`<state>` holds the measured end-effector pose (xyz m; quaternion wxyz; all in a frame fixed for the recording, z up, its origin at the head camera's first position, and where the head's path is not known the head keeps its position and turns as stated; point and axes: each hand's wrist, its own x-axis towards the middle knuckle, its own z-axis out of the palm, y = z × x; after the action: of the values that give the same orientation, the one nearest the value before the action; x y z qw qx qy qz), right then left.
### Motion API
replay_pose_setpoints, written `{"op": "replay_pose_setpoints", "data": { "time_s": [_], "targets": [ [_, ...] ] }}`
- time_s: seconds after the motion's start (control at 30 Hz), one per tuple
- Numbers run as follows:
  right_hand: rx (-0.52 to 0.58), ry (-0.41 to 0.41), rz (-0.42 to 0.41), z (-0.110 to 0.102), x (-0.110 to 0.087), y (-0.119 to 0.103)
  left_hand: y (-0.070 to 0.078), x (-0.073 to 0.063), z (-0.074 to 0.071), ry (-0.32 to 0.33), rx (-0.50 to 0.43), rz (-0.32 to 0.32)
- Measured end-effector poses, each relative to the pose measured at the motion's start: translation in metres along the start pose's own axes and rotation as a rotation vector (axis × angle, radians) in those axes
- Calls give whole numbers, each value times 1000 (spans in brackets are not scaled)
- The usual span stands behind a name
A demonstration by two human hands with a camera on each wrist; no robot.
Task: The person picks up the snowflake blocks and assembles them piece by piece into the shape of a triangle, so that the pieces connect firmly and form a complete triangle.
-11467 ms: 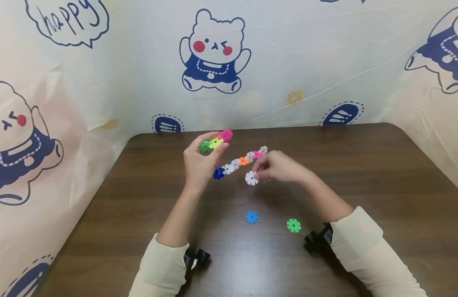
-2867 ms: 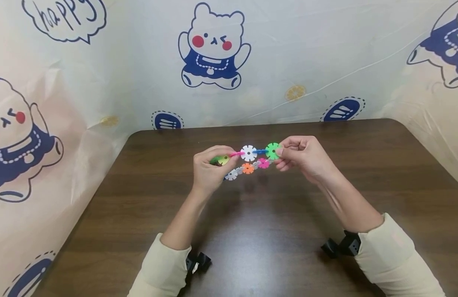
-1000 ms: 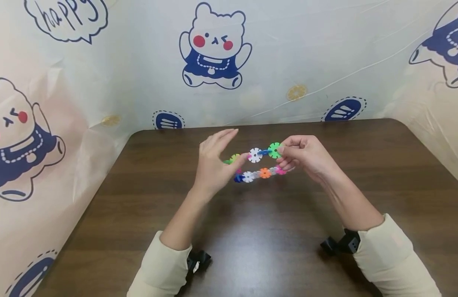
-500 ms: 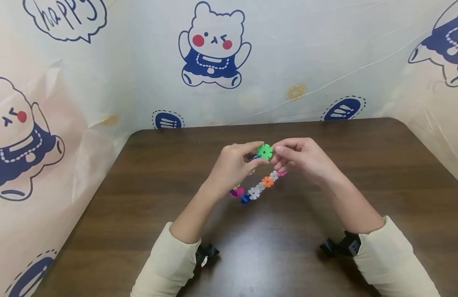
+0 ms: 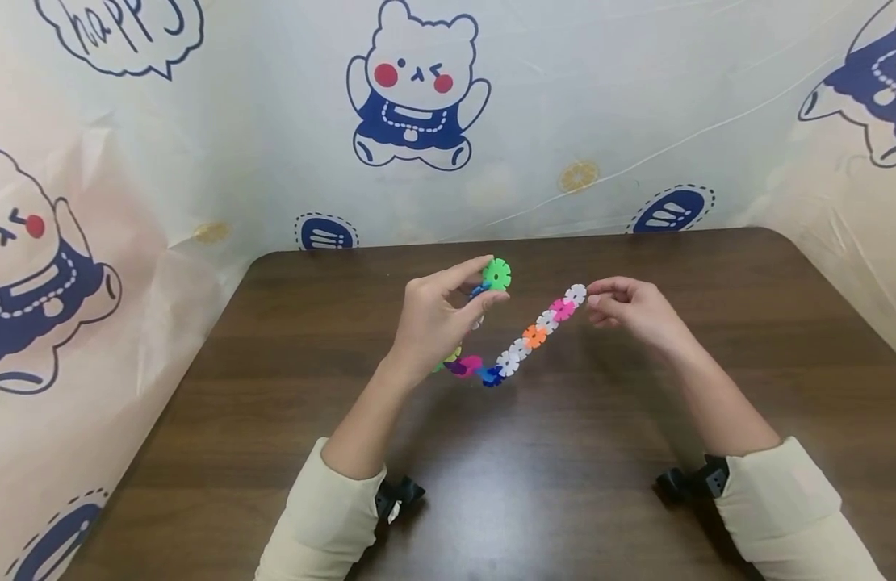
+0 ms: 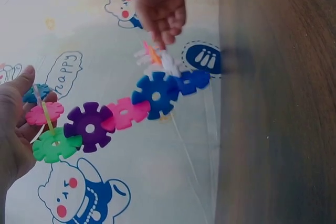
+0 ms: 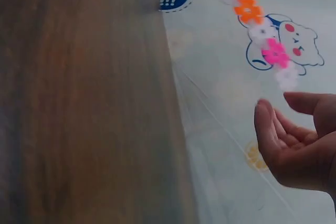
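Observation:
My left hand (image 5: 441, 319) pinches a chain of slotted plastic snowflake discs between thumb and fingers near its green end disc (image 5: 497, 274). From there the chain bends down past yellow, magenta and dark blue discs (image 5: 491, 376), then rises rightward through white and orange discs (image 5: 534, 336) to a white end disc (image 5: 575, 294). My right hand (image 5: 637, 311) is at that white end, fingers loosely bent. In the right wrist view, a gap shows between thumb and finger (image 7: 265, 124), and the blurred white disc (image 7: 287, 78) lies just beyond their tips. Part of the chain is behind my left hand.
The chain is above a dark wooden table (image 5: 535, 484). A pale printed sheet (image 5: 535, 121) with bear drawings stands behind the table's far edge. Black wrist cameras (image 5: 399, 496) sit at both sleeve cuffs.
Earlier loose white, blue and green discs joined the chain. My left hand let go, then took the green end from my right hand. Lately my hands moved apart, my right towards the white end.

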<state>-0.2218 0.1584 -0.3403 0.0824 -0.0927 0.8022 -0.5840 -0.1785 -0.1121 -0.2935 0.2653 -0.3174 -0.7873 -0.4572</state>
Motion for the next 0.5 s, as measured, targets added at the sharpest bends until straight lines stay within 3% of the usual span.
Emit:
{"op": "replay_pose_setpoints", "data": {
  "time_s": [0.17,0.37,0.5],
  "targets": [
    [183,-70,-3,8,4,6,0,1,-1,61,-12,35],
    [392,-73,-57,18,6,5,0,0,-2,101,-28,41],
    [442,-44,-98,19,5,2,-1,-1,-2,95,-29,21]
  ]
}}
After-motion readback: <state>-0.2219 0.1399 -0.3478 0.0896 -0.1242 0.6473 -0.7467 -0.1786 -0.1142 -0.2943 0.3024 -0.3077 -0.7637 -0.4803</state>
